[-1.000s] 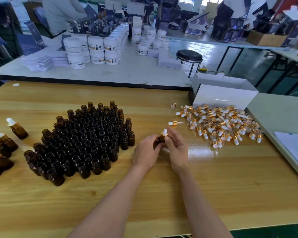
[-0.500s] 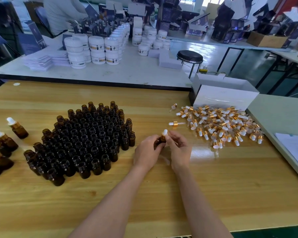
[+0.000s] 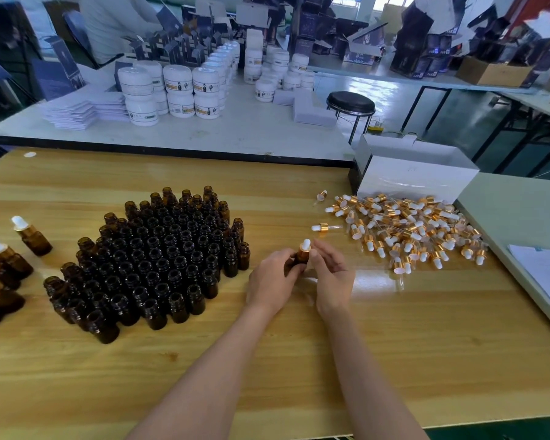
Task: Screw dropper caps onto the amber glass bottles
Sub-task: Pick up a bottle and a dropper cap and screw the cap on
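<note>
**A:** What has changed in the head view?

**B:** The right hand (image 3: pixel 332 274) has rolled. A second ago its back faced up over the dropper cap (image 3: pixel 306 246). Now the palm shows, thumb and forefinger pinch the cap's gold collar, and the other fingers fan loose. The left hand (image 3: pixel 273 277) still grips the amber bottle (image 3: pixel 300 260) in the same spot, near the middle of the wooden table (image 3: pixel 394 344).

**A:** Meaning?

**B:** I judge that one twist has just finished. The cap sits upright on the neck, but whether it is tight I cannot tell.

**A:** And the containers?

**B:** Left of the hands stand the open bottles (image 3: pixel 159 258), packed together with bare necks. The glass is too dark to show any contents. At the far left edge are the capped bottles (image 3: pixel 29 235), only a few. The loose caps (image 3: pixel 410 230) lie heaped on the right, with the white box (image 3: pixel 416 179) just beyond them, its inside hidden. On the far table the white jars (image 3: pixel 175 90) are lidded.

**A:** So, early days?

**B:** Most bottles remain uncapped.
</note>
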